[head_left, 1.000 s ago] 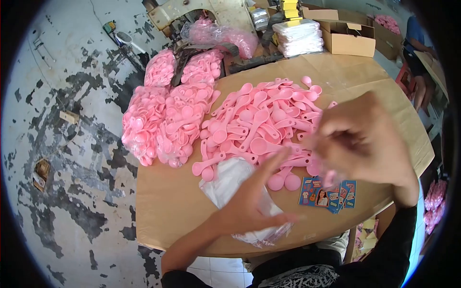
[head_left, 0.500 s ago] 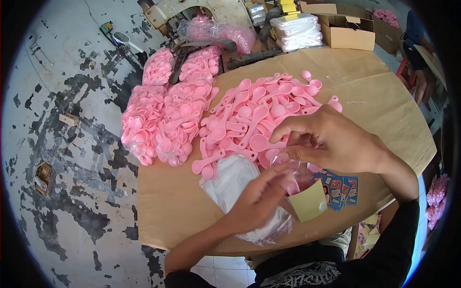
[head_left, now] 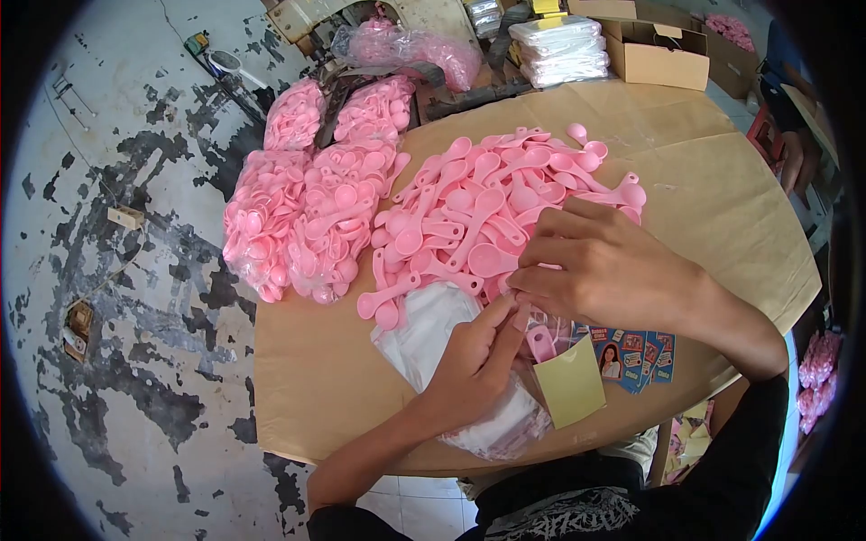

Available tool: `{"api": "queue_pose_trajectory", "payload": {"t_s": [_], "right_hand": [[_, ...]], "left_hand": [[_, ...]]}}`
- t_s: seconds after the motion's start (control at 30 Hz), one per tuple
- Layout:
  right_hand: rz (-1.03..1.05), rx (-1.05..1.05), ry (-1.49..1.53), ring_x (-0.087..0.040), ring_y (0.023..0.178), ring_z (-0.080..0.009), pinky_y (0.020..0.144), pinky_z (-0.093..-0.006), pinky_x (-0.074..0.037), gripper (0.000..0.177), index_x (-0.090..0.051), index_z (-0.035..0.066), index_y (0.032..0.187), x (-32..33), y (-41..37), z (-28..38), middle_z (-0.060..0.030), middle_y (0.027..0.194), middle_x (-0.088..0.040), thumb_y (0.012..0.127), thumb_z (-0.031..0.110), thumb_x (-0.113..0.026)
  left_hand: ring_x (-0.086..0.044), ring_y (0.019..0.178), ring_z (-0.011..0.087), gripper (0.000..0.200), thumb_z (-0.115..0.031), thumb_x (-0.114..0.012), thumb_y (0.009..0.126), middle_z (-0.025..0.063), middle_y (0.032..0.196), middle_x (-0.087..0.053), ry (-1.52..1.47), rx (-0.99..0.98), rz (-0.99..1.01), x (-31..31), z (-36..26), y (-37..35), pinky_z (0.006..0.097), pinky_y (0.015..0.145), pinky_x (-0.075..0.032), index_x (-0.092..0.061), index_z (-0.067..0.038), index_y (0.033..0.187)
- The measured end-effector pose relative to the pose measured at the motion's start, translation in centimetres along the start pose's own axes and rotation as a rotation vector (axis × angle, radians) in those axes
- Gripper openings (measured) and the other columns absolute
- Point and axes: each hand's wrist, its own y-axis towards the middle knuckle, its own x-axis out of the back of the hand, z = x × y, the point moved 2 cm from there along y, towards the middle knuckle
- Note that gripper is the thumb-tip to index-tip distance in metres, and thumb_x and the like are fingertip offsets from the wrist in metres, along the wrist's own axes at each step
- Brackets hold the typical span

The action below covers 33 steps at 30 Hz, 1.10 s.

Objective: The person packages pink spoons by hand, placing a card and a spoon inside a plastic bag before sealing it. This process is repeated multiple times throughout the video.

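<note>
Between my hands is a small clear plastic bag. A pink measuring spoon shows in it, and a yellow card hangs at its lower end; whether the card is inside cannot be seen. My left hand pinches the bag's upper edge between thumb and finger. Closed from the other side, my right hand has its fingertips at the same edge, close to the left ones. Beneath my left hand lies a stack of white, clear-edged plastic bags. Blue printed cards are fanned out right of the bag.
A heap of loose pink spoons covers the middle of the brown table. Filled spoon bags stand to the left. Stacked plastic packs and a cardboard box are at the back. Another person's hand shows at far right.
My right hand has come down and its fingers have closed at the bag's edge, beside my left fingertips. The yellow card now hangs slightly lower and left.
</note>
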Motion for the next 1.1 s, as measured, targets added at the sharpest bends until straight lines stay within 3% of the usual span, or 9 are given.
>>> {"api": "queue_pose_trajectory", "payload": {"t_s": [0.23,0.53,0.67,0.77,0.87,0.9,0.97,1.1], "right_hand": [[0.044,-0.015,-0.029,-0.059,0.086,-0.0181,0.078,-0.0325,-0.048,0.011,-0.063,0.007,0.074,-0.5,0.0,0.2,-0.003,0.076,-0.062,0.072,0.019,-0.063],[0.073,0.002,-0.022,-0.06,0.085,-0.0203,0.079,-0.0331,-0.05,0.012,-0.059,0.005,0.072,-0.8,-0.4,0.1,-0.0065,0.074,-0.063,0.07,0.016,-0.062],[0.083,-0.056,-0.029,-0.061,0.085,-0.0233,0.079,-0.0342,-0.05,0.011,-0.057,0.004,0.072,-1.1,-0.3,-0.2,-0.0084,0.074,-0.063,0.071,0.014,-0.063],[-0.063,-0.328,0.043,-0.06,0.084,-0.0267,0.077,-0.0354,-0.05,0.012,-0.056,0.003,0.072,0.1,0.0,-1.7,-0.0098,0.072,-0.061,0.072,0.011,-0.065],[-0.066,-0.463,0.459,-0.06,0.085,-0.0294,0.075,-0.0374,-0.05,0.014,-0.056,0.001,0.075,3.2,0.3,-3.0,-0.0116,0.074,-0.06,0.073,0.01,-0.067],[-0.055,-0.233,0.346,-0.059,0.086,-0.0278,0.076,-0.038,-0.05,0.015,-0.06,0.0,0.081,3.6,0.2,-2.8,-0.0108,0.079,-0.061,0.074,0.01,-0.068],[0.0,-0.102,0.246,-0.059,0.086,-0.0265,0.077,-0.0378,-0.051,0.016,-0.063,0.0,0.083,3.7,0.3,-1.7,-0.01,0.081,-0.061,0.074,0.011,-0.068],[-0.01,-0.029,0.132,-0.059,0.086,-0.024,0.078,-0.0366,-0.051,0.017,-0.065,0.002,0.082,1.6,0.2,-0.4,-0.0067,0.079,-0.061,0.073,0.016,-0.07]], "left_hand": [[-0.042,0.053,0.009,0.018,-0.011,-0.044,0.1,0.0075,0.061,-0.049,0.164,-0.137,-0.031,0.4,1.4,0.6,0.0287,0.049,-0.033,-0.054,0.001,0.109],[-0.042,0.053,0.0097,0.015,-0.008,-0.044,0.098,0.0082,0.059,-0.047,0.231,-0.13,-0.003,0.2,1.6,0.9,0.0284,0.05,-0.034,-0.054,0.001,0.104],[-0.044,0.053,0.0094,0.024,-0.007,-0.044,0.097,0.0076,0.06,-0.048,0.239,-0.147,0.015,0.2,1.8,1.0,0.028,0.049,-0.035,-0.055,0.0,0.118],[-0.046,0.054,0.0083,0.033,-0.006,-0.044,0.098,0.0059,0.061,-0.048,0.275,-0.138,0.051,0.6,1.6,0.9,0.0267,0.051,-0.038,-0.052,-0.002,0.129],[-0.046,0.055,0.0071,0.037,-0.007,-0.044,0.098,0.0042,0.061,-0.047,0.193,-0.123,0.036,0.8,1.6,0.9,0.0248,0.053,-0.04,-0.049,-0.004,0.135],[-0.046,0.055,0.0068,0.037,-0.008,-0.044,0.099,0.0038,0.061,-0.047,0.171,-0.117,0.017,0.9,1.6,1.0,0.0242,0.053,-0.041,-0.049,-0.004,0.135],[-0.046,0.054,0.0067,0.035,-0.009,-0.044,0.099,0.0038,0.06,-0.047,0.151,-0.132,-0.011,0.9,1.8,1.0,0.0239,0.053,-0.041,-0.05,-0.004,0.133],[-0.045,0.051,0.0086,0.028,-0.01,-0.045,0.099,0.0062,0.056,-0.048,0.204,-0.155,0.004,0.8,2.0,0.9,0.0262,0.049,-0.037,-0.053,-0.001,0.125]]}}
